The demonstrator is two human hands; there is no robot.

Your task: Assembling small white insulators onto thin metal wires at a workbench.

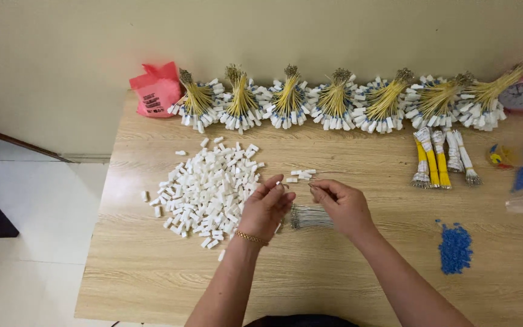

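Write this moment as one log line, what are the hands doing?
left hand: pinching small white piece | right hand: pinching thin wire | nearby: white pieces pile, wire bundle | surface: wooden table

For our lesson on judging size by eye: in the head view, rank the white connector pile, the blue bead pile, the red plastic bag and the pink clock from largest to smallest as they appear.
1. White connector pile
2. Red plastic bag
3. Blue bead pile

The pink clock is cut by the frame edge and partly hidden by wires, so it is left unranked.
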